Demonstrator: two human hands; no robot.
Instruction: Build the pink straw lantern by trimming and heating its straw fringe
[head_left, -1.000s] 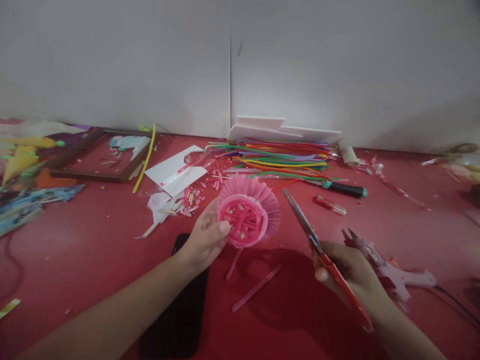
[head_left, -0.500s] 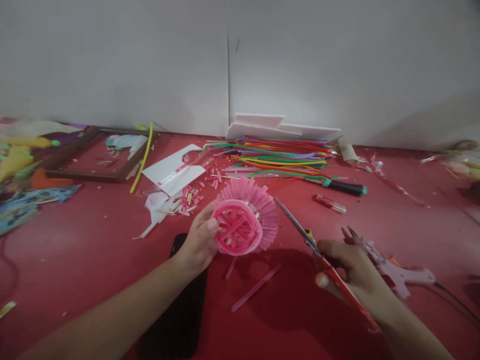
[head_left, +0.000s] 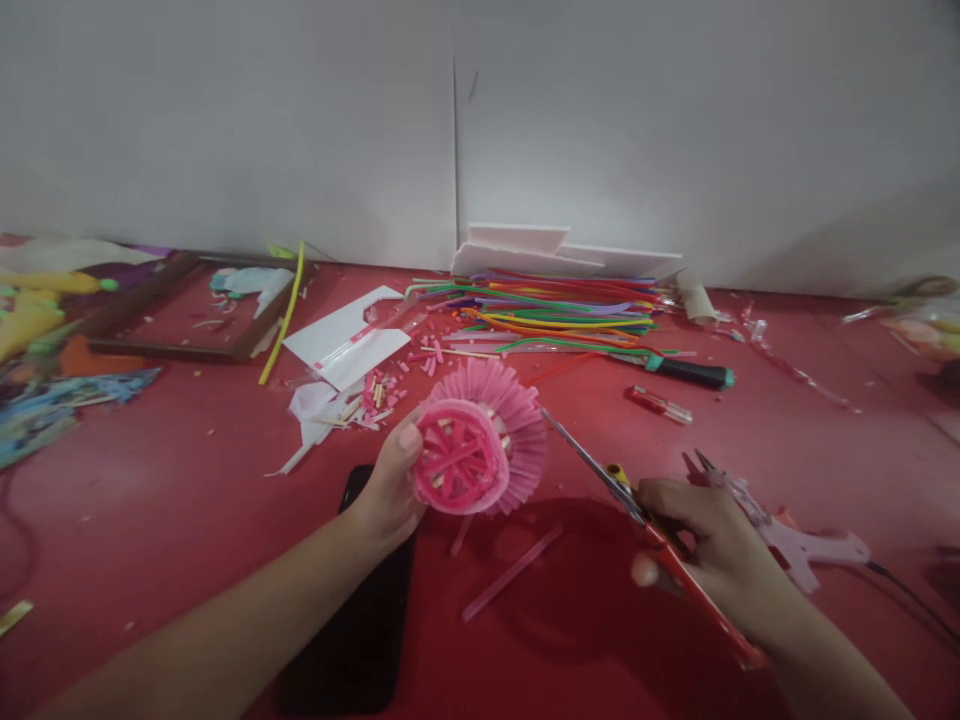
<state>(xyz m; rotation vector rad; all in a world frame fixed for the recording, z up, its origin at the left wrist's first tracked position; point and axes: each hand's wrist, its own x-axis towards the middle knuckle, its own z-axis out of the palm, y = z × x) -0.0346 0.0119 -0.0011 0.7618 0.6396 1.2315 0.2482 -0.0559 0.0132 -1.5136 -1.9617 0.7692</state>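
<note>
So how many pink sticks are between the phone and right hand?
2. One pink stick lies nearer the right hand; another pink stick shows just below the pink frilled ornament, which may hide more.

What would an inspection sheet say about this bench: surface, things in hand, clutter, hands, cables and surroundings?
Surface: red tabletop, scattered with small scraps.
Things in hand: pink ruffled piece; red-handled scissors, tip close to it.
Clutter: coloured strips, cut white sheet, dark phone-like slab, brown frame.
Hands: left hand grips the pink piece; right hand holds the scissors.
Cables: one dark cord, from the pale pink tool towards the right edge.
Surroundings: white wall behind.
</note>
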